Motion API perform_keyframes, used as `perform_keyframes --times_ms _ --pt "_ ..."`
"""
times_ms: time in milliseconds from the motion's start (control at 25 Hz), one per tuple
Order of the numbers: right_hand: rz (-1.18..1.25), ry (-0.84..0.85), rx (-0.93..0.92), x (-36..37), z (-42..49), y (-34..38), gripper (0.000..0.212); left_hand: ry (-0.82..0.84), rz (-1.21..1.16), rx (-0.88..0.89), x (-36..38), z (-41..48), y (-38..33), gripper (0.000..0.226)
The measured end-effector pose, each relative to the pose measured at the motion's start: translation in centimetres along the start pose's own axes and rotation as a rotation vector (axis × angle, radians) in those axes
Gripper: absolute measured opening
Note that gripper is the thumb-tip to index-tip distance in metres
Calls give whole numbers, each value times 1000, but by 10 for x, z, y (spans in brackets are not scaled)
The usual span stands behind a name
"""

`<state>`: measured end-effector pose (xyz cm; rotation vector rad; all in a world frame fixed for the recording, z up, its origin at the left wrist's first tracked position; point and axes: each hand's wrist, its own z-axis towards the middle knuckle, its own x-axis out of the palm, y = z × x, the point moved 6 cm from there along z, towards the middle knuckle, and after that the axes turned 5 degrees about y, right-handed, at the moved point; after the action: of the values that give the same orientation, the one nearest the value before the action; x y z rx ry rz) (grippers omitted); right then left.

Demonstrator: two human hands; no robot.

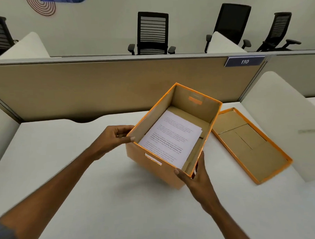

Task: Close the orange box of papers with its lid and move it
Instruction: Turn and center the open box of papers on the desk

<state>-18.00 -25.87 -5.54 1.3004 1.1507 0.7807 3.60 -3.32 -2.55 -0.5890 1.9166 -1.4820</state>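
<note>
Gripping 1 orange box (pixel 154 166) w/ both hands (pixel 111 139); 1 lid (pixel 250 144) beside, papers (pixel 171 136) inside.

Soft, even overhead light fills the room, leaving only a faint shadow under the orange box (pixel 155 165) on the desk (pixel 83 175), while the wide lens bends straight edges and slight blur softens detail.

Just the one head cam here, wide-angle, looking forward and down from close above the white desk (pixel 83 175). It faces the tan partition (pixel 98 85) at the far edge, office chairs (pixel 152 32) way beyond it.
</note>
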Motion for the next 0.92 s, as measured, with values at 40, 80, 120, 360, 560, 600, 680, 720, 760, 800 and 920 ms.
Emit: perform_keyframes --times_ms 40,80,120,360,560,600,680,720,760,800,920 --pt "-21 49 0 -12 -6 2 109 -29 14 6 12 -17 -4 43" --pt "-39 95 4 -23 -11 3 108 -62 16 10 25 -33 -6 44" --pt "-51 141 6 -33 -17 4 106 -102 18 5 37 -50 -6 43" --pt "-187 400 -44 -83 -58 10 101 -419 -53 -48 125 -156 8 59" --pt "-251 501 -87 -104 -84 -2 100 -618 -61 -109 193 -208 20 61" --pt "-262 505 -87 -106 -88 -9 99 -640 -55 -119 202 -214 23 60" --pt "-292 507 -91 -108 -98 -19 96 -670 -54 -136 218 -224 27 54" --pt "-309 506 -93 -109 -102 -26 95 -680 -56 -144 225 -229 29 51" --pt "-328 501 -94 -109 -105 -34 94 -685 -55 -154 231 -232 32 51" --pt "-342 495 -91 -108 -108 -42 93 -687 -58 -160 236 -235 36 51" --pt "-354 489 -78 -104 -112 -65 92 -679 -31 -189 244 -240 49 49"
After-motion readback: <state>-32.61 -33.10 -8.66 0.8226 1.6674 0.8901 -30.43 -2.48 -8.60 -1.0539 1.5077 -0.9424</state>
